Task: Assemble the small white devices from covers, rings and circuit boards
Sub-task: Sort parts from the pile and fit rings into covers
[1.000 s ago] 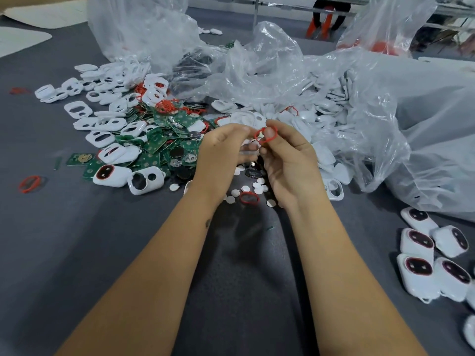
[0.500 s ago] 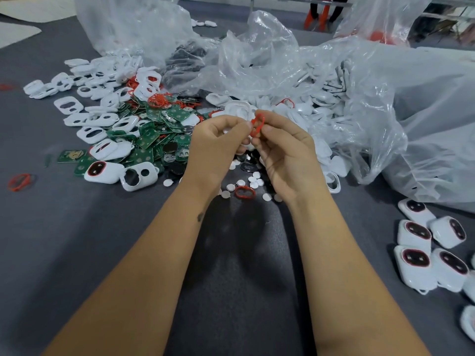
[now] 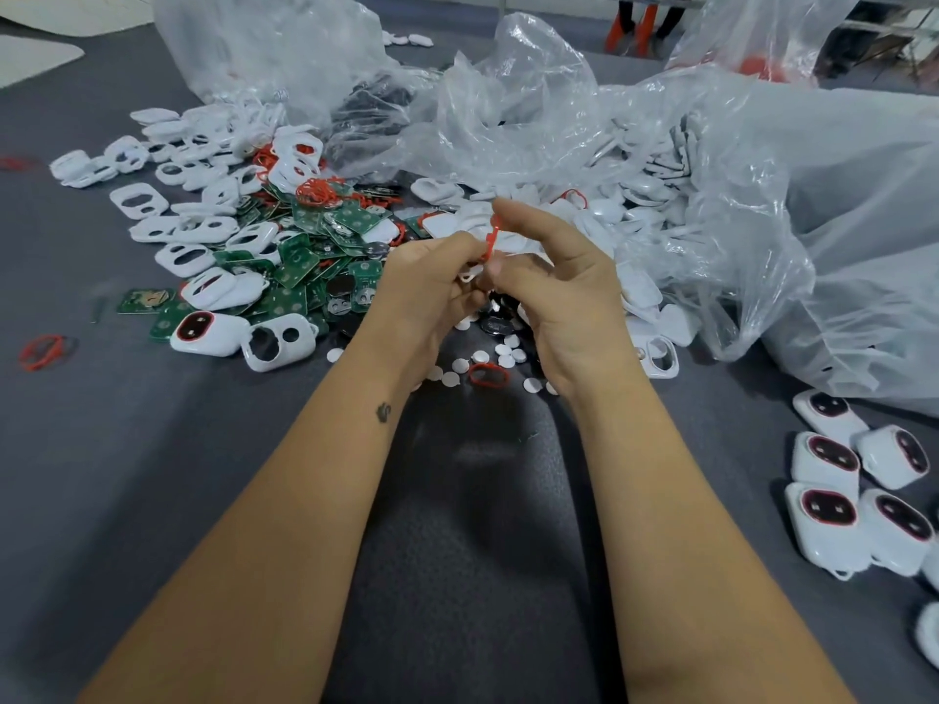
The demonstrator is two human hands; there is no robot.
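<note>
Both hands meet mid-table: the right hand (image 3: 564, 297) pinches a red ring (image 3: 490, 239), the left hand (image 3: 432, 282) grips a white cover (image 3: 470, 273) (mostly hidden). Next, probably seating the ring squarely.

grey tabletop (image 3: 127, 475) under everything | crumpled clear plastic bags (image 3: 508, 104) piled far centre and right | orange stool legs (image 3: 632, 27) far back | pale sheet (image 3: 35, 53) far left corner
</note>
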